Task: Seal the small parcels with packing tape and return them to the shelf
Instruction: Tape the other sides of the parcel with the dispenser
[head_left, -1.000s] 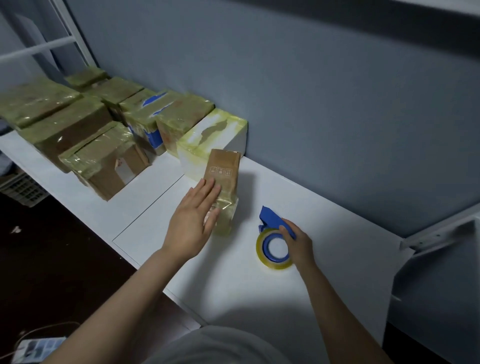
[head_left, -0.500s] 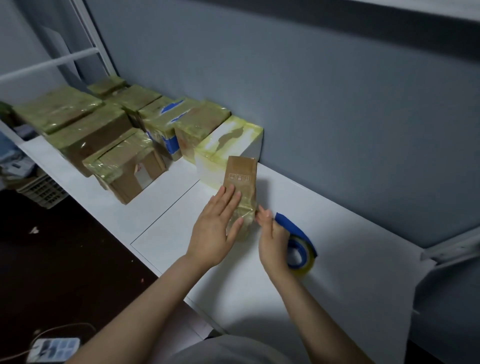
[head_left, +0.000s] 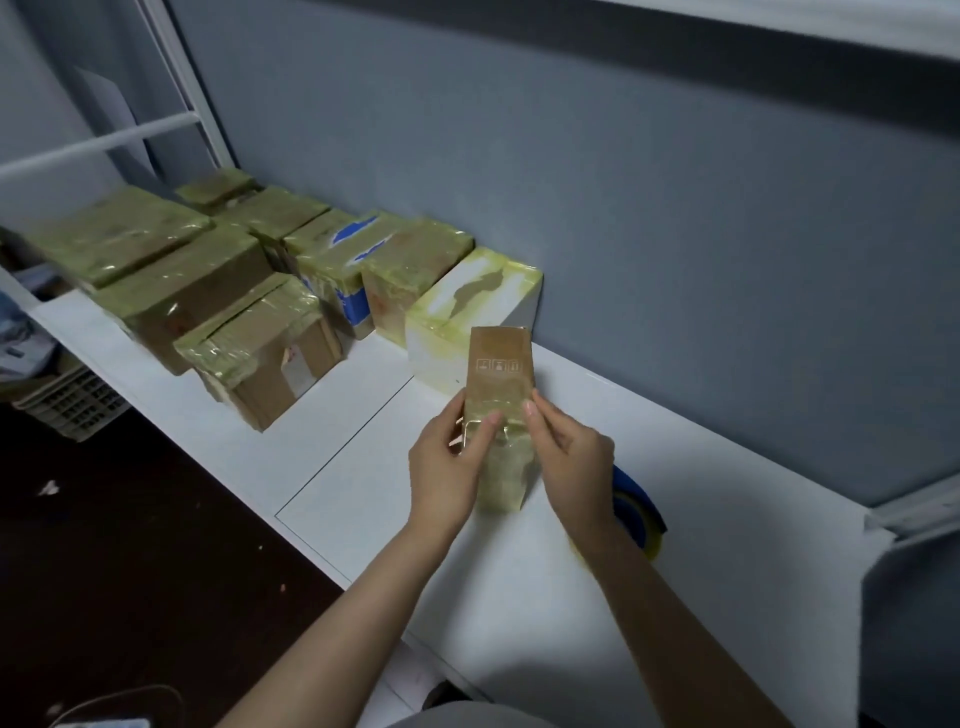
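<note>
Both hands are closed on the small brown cardboard parcel, whose lower half is already wrapped in yellowish clear tape. The left hand grips its left edge with the thumb across the front, and the right hand pinches the right edge. The parcel is upright on the white shelf board, just in front of the white taped box, likely steadied so loose tape can be smoothed down. The yellowish tape roll with blue core sits behind the right wrist, half hidden, probably resting on the board. Versus a second ago, the right hand has left the roll and joined the parcel. The left hand has gone from lying flat on the front to gripping the side.
</note>
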